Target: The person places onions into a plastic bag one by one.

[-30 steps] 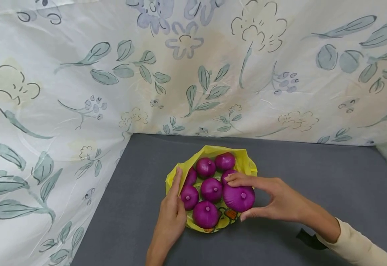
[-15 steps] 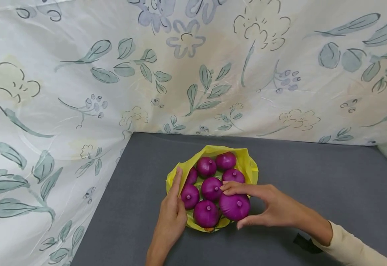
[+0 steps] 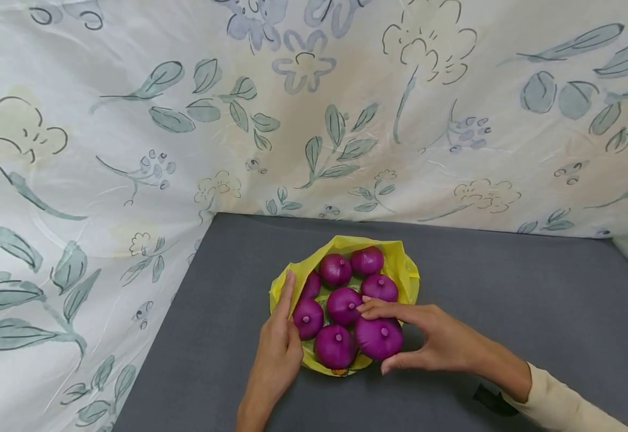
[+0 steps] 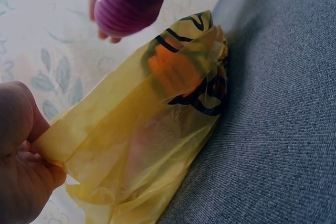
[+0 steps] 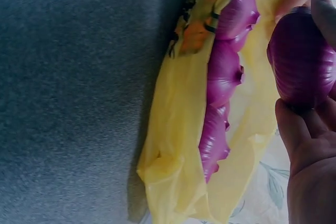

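A yellow plastic bag (image 3: 408, 273) with a printed pattern lies spread wide on the grey table, with several purple onions (image 3: 335, 347) inside it. At the bag's left edge my left hand (image 3: 278, 351) pinches the rim between thumb and fingers, which the left wrist view shows best. My right hand (image 3: 432, 339) grips one more onion (image 3: 379, 339) between thumb and fingers, over the bag's front right side. In the right wrist view this held onion (image 5: 302, 59) is raised clear of the onions in the bag (image 5: 223, 74).
Grey cloth covers the table (image 3: 508, 288). A floral curtain (image 3: 314, 120) hangs along the back and left edges. Close to my right sleeve (image 3: 556, 396) lies a small black item (image 3: 494, 401), partly covered by the arm.
My right hand has moved a little left and toward the front with its onion, uncovering another onion in the bag behind it. The left hand has stayed on the rim.
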